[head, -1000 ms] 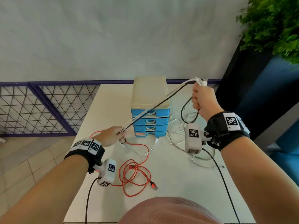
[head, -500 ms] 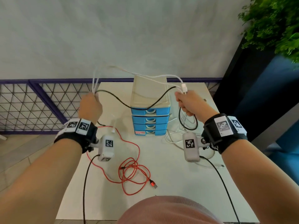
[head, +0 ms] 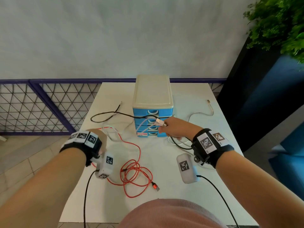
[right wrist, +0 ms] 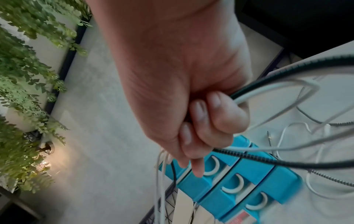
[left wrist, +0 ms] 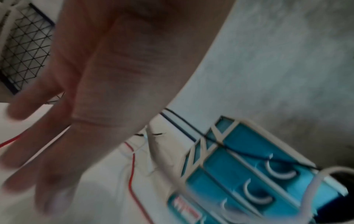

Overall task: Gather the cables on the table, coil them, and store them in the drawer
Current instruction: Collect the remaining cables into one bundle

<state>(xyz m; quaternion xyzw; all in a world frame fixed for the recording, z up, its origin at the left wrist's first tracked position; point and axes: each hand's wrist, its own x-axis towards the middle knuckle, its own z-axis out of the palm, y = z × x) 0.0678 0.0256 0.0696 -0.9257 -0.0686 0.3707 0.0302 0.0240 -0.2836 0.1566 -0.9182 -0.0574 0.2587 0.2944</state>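
Observation:
My right hand (head: 176, 129) (right wrist: 201, 118) grips a bundle of white cables (head: 158, 121) (right wrist: 287, 84) and a black cable (head: 105, 115) (right wrist: 287, 162) just in front of the blue drawer unit (head: 153, 92) (right wrist: 239, 189). The black cable trails left across the drawer fronts onto the table. Slack white loops (head: 111, 131) lie left of the drawers. My left hand (head: 101, 139) (left wrist: 86, 106) hovers low over the table's left side, fingers spread and holding nothing. A tangled red cable (head: 136, 171) (left wrist: 132, 174) lies near the front. All drawers are closed.
A silver braided cable (head: 202, 114) curves on the white table (head: 172, 186) right of the drawers. A purple mesh railing (head: 32, 109) runs behind and left. A dark blue panel (head: 263, 104) and a green plant (head: 279, 22) stand at the right.
My left hand has let go of the cables it held up and dropped towards the table. The freed cables fell onto the table. My right hand came down in front of the drawers.

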